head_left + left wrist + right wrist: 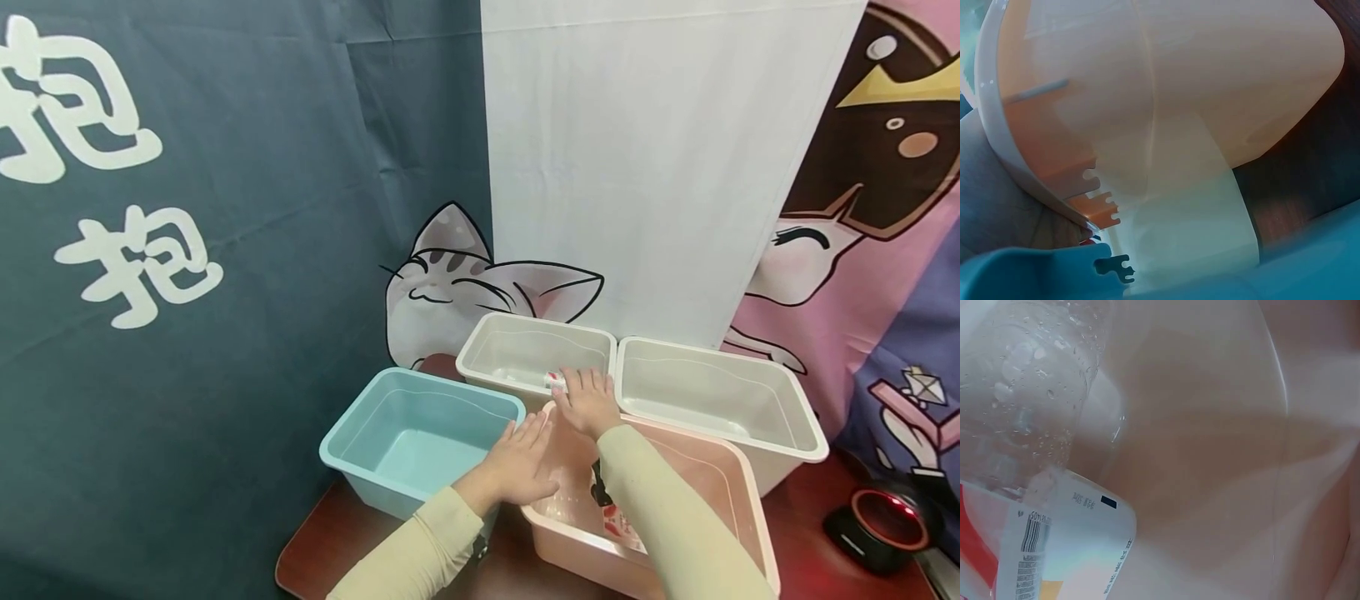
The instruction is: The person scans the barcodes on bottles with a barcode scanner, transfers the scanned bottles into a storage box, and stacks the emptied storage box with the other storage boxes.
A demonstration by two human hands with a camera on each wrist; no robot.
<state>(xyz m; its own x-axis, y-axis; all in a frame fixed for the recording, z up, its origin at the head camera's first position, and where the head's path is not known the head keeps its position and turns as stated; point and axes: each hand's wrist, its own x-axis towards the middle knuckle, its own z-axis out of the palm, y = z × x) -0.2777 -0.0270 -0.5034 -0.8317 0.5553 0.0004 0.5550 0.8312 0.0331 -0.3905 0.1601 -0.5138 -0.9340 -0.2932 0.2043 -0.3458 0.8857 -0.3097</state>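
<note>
Right hand (589, 402) beside barcode-labelled bottle (1019, 403)

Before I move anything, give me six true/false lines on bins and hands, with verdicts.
1. Two white bins stand beyond the pink bin. True.
2. The blue bin is to the right of the pink bin. False: it stands to the left.
3. The left hand is gripping a bottle. False: its fingers are stretched out and no bottle shows there.
4. A small white-and-red item shows beside the right hand. True, though whether it is held I can't tell.
5. A barcode label shows in the right wrist view. True.
6. The black device sits left of the blue bin. False: it is right of the pink bin.
</note>
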